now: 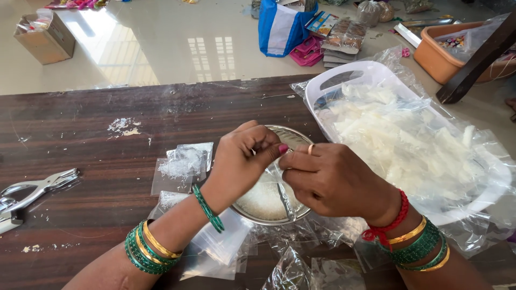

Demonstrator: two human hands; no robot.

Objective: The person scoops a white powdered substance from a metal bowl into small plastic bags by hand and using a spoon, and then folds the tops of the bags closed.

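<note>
Head view, looking down at a dark brown wooden table that fills the lower two thirds of the frame. At centre, the left hand and the right hand meet above a round shallow steel plate holding a heap of fine white grains. Both hands are closed in a pinch, fingertips together, on a small clear plastic pouch held between them just over the plate; the pouch is largely hidden by the fingers, and whether it holds anything cannot be told. A steel spoon lies in the plate under the right hand. Left of the plate, near the left hand, lie small clear pouches filled with white grains, flat on the table. Along the lower edge of the frame, between the forearms, lie loose empty clear pouches. At the left edge of the frame rests a metal hand punch, well apart from both hands. At right, just beside the plate, stands a white plastic tray with a cut-out handle, lined with clear plastic and heaped with empty clear pouches. In the upper frame, on the pale floor: a brown cardboard box at upper left, a blue and white bag at upper centre, and an orange plastic tub at upper right.
</note>
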